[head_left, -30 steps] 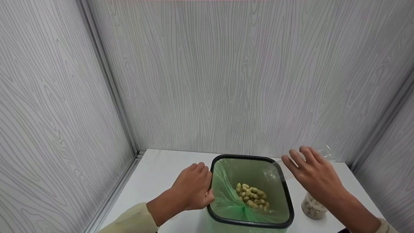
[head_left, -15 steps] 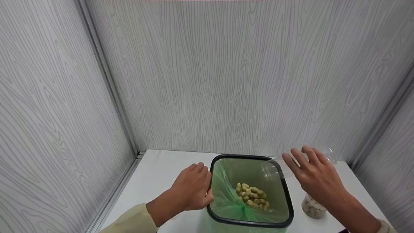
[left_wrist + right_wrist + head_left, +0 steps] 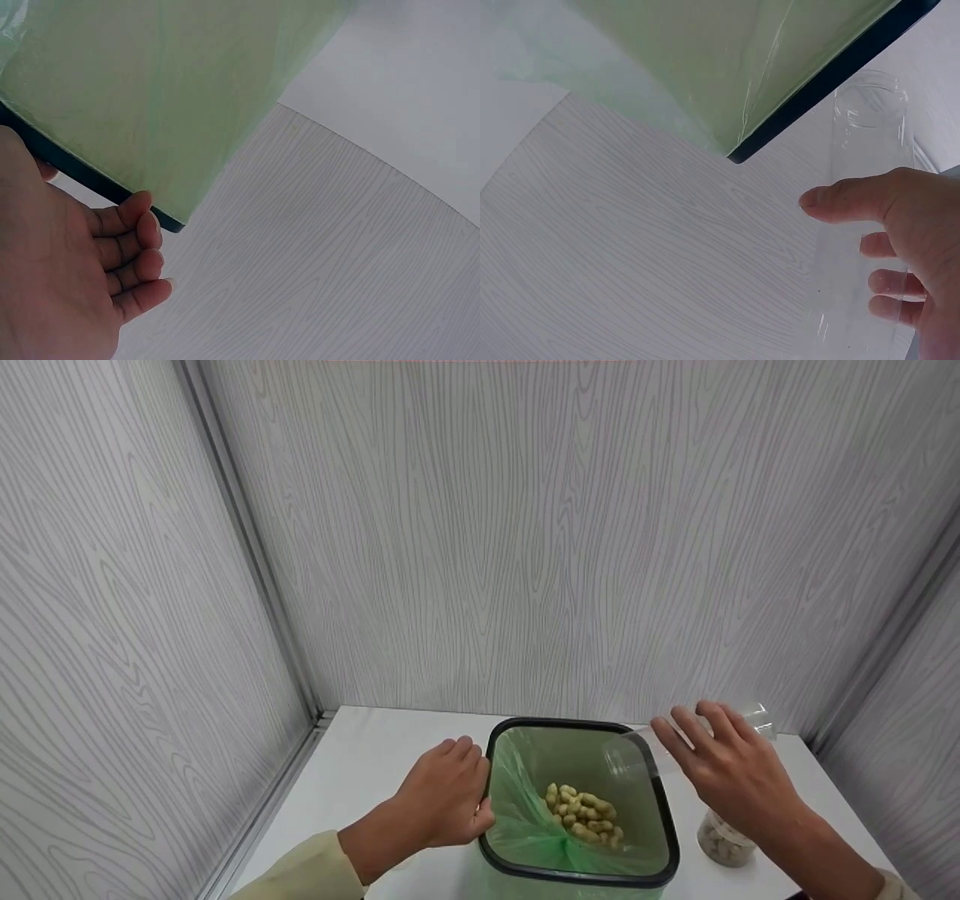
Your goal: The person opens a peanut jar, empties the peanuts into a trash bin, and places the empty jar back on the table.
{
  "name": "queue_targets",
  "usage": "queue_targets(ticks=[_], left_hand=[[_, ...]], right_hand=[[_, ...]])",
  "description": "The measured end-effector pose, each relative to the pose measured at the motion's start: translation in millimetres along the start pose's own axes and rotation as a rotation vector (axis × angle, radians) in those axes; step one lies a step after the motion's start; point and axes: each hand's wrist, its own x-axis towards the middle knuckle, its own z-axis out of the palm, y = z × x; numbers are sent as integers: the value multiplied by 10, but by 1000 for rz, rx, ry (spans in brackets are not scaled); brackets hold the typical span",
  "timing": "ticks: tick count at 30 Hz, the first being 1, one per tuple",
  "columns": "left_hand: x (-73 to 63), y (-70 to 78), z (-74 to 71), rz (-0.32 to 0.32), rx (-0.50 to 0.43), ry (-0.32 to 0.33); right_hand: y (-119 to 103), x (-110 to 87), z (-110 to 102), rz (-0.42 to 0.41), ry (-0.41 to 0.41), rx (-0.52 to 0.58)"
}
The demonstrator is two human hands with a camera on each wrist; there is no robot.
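Observation:
A trash bin with a black rim (image 3: 577, 876) stands on the table, lined with a green plastic bag (image 3: 517, 844). Unshelled peanuts (image 3: 585, 814) lie in a heap at its bottom. My left hand (image 3: 446, 791) grips the rim on the left side; the left wrist view shows its fingers (image 3: 131, 251) curled at the black edge. In my right hand (image 3: 727, 765) is a tall clear plastic jar (image 3: 855, 157), tipped on its side. Its mouth end reaches over the bin's right rim, and no peanuts show inside. The fingers partly hide the jar's middle.
A second clear jar (image 3: 724, 844) holding peanuts stands right of the bin, partly under my right forearm. The white table (image 3: 375, 742) meets a grey wood-patterned wall (image 3: 480, 547) at the back, with similar panels at both sides.
The jar in my right hand shifts and turns slightly above the rim. The left hand keeps its hold on the bin, and the peanuts lie as before.

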Motion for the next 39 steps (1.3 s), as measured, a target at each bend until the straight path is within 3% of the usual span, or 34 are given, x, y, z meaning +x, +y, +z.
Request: queue_targets(ticks=[14, 21, 39], left_hand=[[10, -24, -20, 2, -30, 5], [14, -12, -20, 2, 3, 2], [-1, -1, 13, 9, -32, 27]], right_hand=[[10, 1, 17, -11, -12, -4], [14, 21, 27, 6, 8, -1], [-26, -12, -44, 99, -102, -59]])
